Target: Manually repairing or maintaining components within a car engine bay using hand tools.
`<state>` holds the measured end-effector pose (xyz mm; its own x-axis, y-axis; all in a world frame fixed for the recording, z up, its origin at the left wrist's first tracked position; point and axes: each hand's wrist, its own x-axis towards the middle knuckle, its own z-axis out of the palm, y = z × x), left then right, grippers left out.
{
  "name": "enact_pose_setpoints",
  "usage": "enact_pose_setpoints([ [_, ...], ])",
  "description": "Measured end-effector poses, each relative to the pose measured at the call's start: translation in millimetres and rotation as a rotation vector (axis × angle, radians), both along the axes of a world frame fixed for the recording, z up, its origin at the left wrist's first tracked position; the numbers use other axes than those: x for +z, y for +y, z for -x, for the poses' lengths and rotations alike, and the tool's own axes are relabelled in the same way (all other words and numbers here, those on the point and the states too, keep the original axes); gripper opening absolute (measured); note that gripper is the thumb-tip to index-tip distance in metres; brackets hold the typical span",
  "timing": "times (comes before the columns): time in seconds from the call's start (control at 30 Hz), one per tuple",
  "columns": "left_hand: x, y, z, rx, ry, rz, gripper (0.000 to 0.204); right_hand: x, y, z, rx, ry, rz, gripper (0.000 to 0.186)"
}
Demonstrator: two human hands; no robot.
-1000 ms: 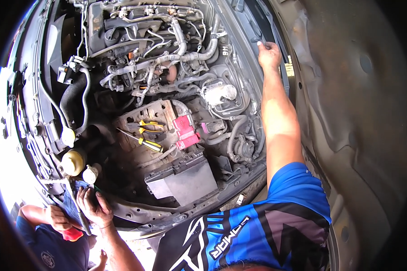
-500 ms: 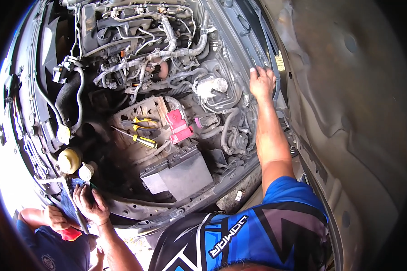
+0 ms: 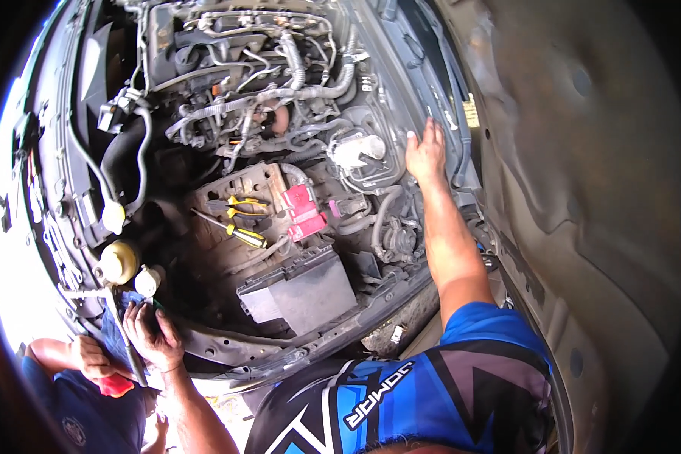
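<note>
My right hand (image 3: 427, 156) lies on the dark panel at the engine bay's right edge, fingers stretched out and nothing in them. At lower left, my left hand (image 3: 153, 333) rests with fingers apart on the front rim of the bay, partly over a dark blue cloth (image 3: 112, 333). A long metal bar tool (image 3: 129, 344) leans beside its fingers. Between my arms, pliers (image 3: 247, 206) and a screwdriver (image 3: 246, 236), both with yellow and black handles, lie on a rusty, dusty tray (image 3: 212, 189). A red plastic cover (image 3: 304, 212) sits right of them.
A black box with a grey lid (image 3: 310, 291) stands near the front rim. The engine (image 3: 242, 68) with its hoses fills the far side. A co-worker's hand (image 3: 91, 357) is by a red object (image 3: 116, 386) at lower left. Several wrenches (image 3: 60, 253) lie along the left edge. The raised hood (image 3: 583, 174) borders the right.
My right hand has shifted slightly left and down along the panel, its fingers straightening from a curl. My left hand stays in place. The view has tilted a little.
</note>
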<state>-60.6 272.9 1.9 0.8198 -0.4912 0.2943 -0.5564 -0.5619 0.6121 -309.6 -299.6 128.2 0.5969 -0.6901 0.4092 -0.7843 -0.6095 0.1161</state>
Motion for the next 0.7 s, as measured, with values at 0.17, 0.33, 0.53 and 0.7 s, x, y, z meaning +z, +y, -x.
enact_pose_setpoints([
  [0.17,1.8,-6.4,-4.8,-0.028,-0.038,0.014,0.023,32.0,58.5,-30.9,-0.075,-0.112,-0.237,0.055],
  [0.33,5.8,-8.6,-4.0,0.021,-0.073,-0.044,0.026,-9.4,94.4,-61.3,0.151,-0.412,-0.800,0.048],
  [0.53,5.3,-5.4,-4.9,0.054,-0.077,-0.048,0.027,-47.2,161.3,-135.8,0.385,-0.157,-0.860,0.042],
  [0.7,6.9,-3.1,-5.6,0.075,-0.045,-0.024,0.026,-76.4,224.7,-188.8,0.460,0.025,-1.060,0.041],
])
